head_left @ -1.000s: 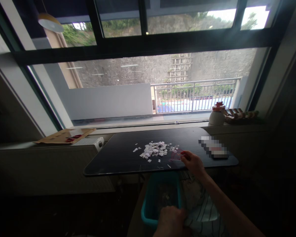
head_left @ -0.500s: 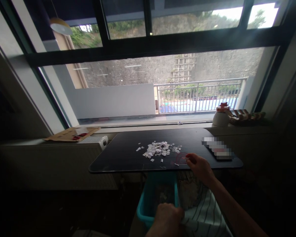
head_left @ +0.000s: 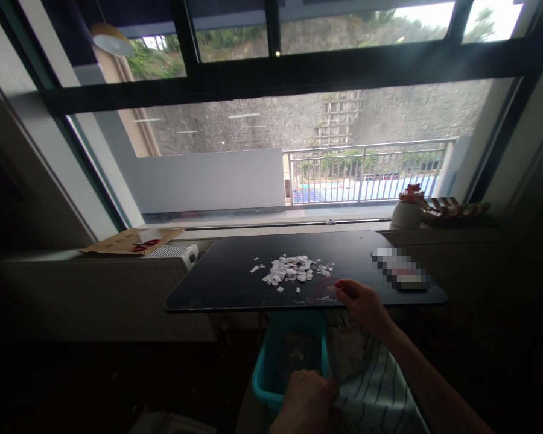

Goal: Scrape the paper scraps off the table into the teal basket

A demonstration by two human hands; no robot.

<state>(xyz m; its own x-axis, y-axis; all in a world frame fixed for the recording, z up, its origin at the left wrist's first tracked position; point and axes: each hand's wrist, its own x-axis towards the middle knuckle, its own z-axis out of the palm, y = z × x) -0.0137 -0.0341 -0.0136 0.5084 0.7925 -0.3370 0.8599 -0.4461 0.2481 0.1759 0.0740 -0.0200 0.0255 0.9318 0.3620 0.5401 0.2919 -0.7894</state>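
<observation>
My right hand (head_left: 359,299) is over the front edge of a dark table (head_left: 226,271), its thumb and fingers pinched together. Whatever is between the fingertips is too small to make out. Beside them on the tabletop is a faint red round print (head_left: 326,289); I cannot tell what it belongs to. A loose pile of small white paper pieces (head_left: 292,269) lies left of this hand. Lower down, my left hand (head_left: 305,395) is closed beside a turquoise plastic basin (head_left: 263,386) and a pale striped cloth (head_left: 371,386). Its fingertips are hidden, so what it grips does not show.
A blurred-out flat object (head_left: 400,269) lies at the table's right. A white jar (head_left: 406,212) and a rack of rolls (head_left: 455,210) stand on the windowsill. Brown paper with red scissors (head_left: 145,245) lies at left, above the radiator (head_left: 172,253). A window spans the back.
My right hand has shifted slightly left along the table edge, still pinched. My left hand stays closed by the basin. The view has tilted a little.
</observation>
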